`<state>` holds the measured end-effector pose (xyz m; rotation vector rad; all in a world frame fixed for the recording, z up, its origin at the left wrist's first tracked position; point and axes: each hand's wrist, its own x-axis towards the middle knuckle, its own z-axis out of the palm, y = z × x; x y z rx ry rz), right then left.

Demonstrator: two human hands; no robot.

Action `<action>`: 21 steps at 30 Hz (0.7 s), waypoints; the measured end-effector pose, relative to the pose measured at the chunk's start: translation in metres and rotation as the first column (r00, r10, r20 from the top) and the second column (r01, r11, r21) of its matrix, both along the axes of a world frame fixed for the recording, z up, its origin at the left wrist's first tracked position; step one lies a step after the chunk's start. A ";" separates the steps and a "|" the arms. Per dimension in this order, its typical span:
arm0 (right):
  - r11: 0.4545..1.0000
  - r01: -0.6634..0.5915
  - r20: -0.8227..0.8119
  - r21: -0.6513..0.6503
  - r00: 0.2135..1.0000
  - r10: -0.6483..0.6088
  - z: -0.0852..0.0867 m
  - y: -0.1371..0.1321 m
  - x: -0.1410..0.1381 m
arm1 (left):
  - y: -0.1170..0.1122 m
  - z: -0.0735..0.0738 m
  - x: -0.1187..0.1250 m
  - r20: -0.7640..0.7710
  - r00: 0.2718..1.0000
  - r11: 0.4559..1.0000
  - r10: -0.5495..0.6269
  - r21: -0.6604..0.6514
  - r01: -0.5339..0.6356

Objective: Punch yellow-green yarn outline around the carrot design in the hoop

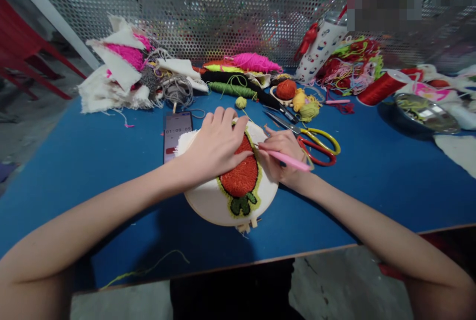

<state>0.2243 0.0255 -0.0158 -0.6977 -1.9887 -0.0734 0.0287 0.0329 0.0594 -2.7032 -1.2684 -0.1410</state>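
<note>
While the left hand (217,144) lies open, palm down, fingers spread across the cloth of the embroidery hoop (208,201), the right hand (282,159) is closed around a pink punch needle (288,160), its tip touching the cloth at the upper right edge of the orange stitched patch (240,179). Hoop lies flat on the blue tabletop (92,151), near its front edge. Phone (177,129) just beside the hoop's upper left rim; scissors (318,144), yellow and red handles, just beyond the right hand.
</note>
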 end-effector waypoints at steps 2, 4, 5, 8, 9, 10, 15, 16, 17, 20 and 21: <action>1.000 0.006 0.074 -0.028 0.997 -0.004 -0.001 0.001 0.000 | -0.001 0.001 0.001 -0.006 1.000 1.000 -0.002 0.003 0.002; 0.999 0.029 0.115 -0.032 0.993 -0.025 -0.002 0.001 0.001 | -0.001 0.001 0.001 -0.018 1.000 1.000 0.001 -0.010 -0.001; 0.999 0.042 0.124 -0.015 0.991 -0.040 -0.003 0.001 0.001 | 0.000 0.001 0.001 -0.026 1.000 1.000 0.004 -0.021 -0.005; 0.997 0.056 0.124 0.046 0.990 -0.061 -0.003 -0.001 0.000 | 0.001 0.000 0.001 -0.040 0.999 0.999 0.015 -0.042 -0.017; 0.997 0.051 0.102 0.063 0.993 -0.057 -0.003 -0.002 0.000 | 0.002 0.000 0.001 -0.038 0.999 0.999 0.015 -0.041 -0.017; 0.996 0.046 0.065 0.076 0.997 -0.051 -0.002 -0.002 -0.001 | 0.002 0.000 0.000 -0.035 0.999 0.999 0.013 -0.038 -0.015; 1.000 -0.011 -0.137 0.020 0.990 0.014 -0.003 -0.003 0.001 | 0.003 -0.001 0.000 -0.021 1.000 0.999 0.003 -0.036 -0.004; 1.000 -0.024 -0.166 -0.004 0.986 0.023 -0.004 -0.002 0.002 | 0.003 -0.001 0.000 -0.024 1.000 0.999 0.005 -0.041 -0.006; 0.999 -0.039 -0.192 -0.022 0.981 0.034 -0.006 -0.002 0.003 | 0.003 -0.001 -0.001 -0.027 1.000 0.999 0.008 -0.045 -0.009; 0.995 -0.084 -0.250 -0.054 0.966 0.068 -0.010 0.001 0.007 | 0.003 -0.002 -0.001 -0.026 1.000 0.999 0.010 -0.049 -0.012; 0.994 -0.096 -0.262 -0.061 0.962 0.077 -0.011 0.002 0.007 | 0.003 -0.002 -0.001 -0.022 1.000 0.999 0.009 -0.045 -0.010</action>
